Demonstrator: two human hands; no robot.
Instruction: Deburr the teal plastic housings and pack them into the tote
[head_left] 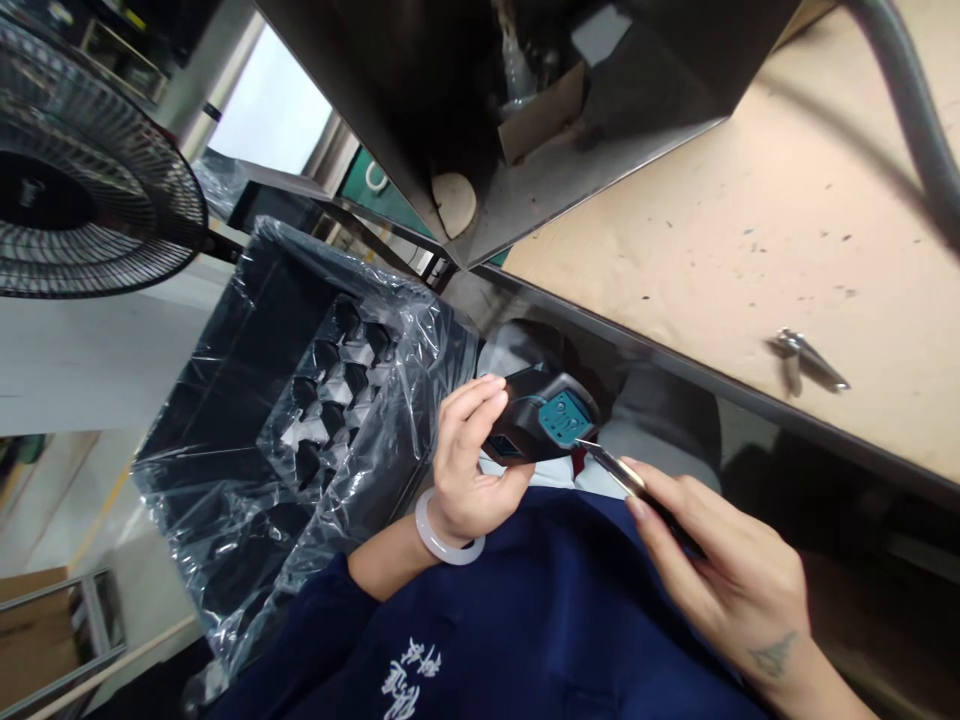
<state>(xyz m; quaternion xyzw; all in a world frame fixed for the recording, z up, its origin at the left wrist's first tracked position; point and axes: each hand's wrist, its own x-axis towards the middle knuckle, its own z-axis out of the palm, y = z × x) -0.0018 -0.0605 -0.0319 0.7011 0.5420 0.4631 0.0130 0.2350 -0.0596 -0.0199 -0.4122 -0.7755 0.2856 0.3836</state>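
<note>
A black plastic part point(521, 425) with a teal inset panel point(564, 417) is held over my lap. My left hand point(472, 465), with a pale bangle at the wrist, grips its left end between fingers and thumb. In my right hand point(720, 555) is a slim craft knife point(628, 480), pinched between thumb and fingers. Its pointed tip lies at the lower right edge of the teal panel; whether it touches cannot be told.
A bin point(247, 350) lined with clear plastic, holding several black parts, stands at left. Nail clippers point(806, 360) lie on the wooden table point(697, 240). A dark metal box point(637, 130) sits at the table's far side. A fan point(97, 200) is at upper left.
</note>
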